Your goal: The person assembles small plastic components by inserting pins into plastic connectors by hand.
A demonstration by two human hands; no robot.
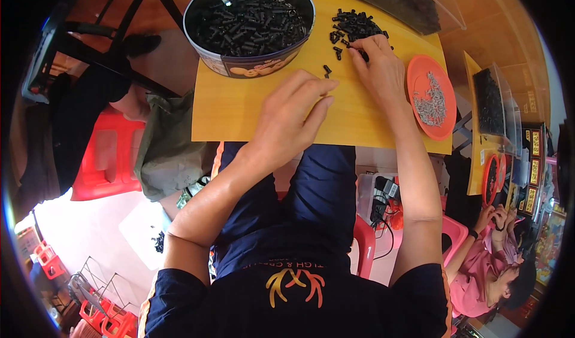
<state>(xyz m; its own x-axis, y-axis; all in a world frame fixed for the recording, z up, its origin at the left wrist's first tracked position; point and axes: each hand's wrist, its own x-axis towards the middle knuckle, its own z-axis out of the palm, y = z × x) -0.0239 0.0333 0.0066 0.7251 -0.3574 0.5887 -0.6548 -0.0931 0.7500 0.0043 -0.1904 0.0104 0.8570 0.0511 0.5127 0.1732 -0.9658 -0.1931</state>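
Observation:
My right hand (378,64) is at the near edge of a loose pile of small black plastic parts (359,25). Its thumb and fingers are bent around one small black part (365,55). My left hand (288,111) hovers over the near middle of the yellow table, thumb and index finger apart and no part visible between them. Just beyond its index fingertip lies a single black part (326,71). To the right of my right wrist, an orange-red plate (447,83) holds many small silvery metal pieces (432,101).
A round tin (203,62) full of black parts stands at the table's far left. A clear plastic bin (395,5) of black parts is at the far right. A person in pink (479,278) works at another table (475,176) on the right; another sits at left.

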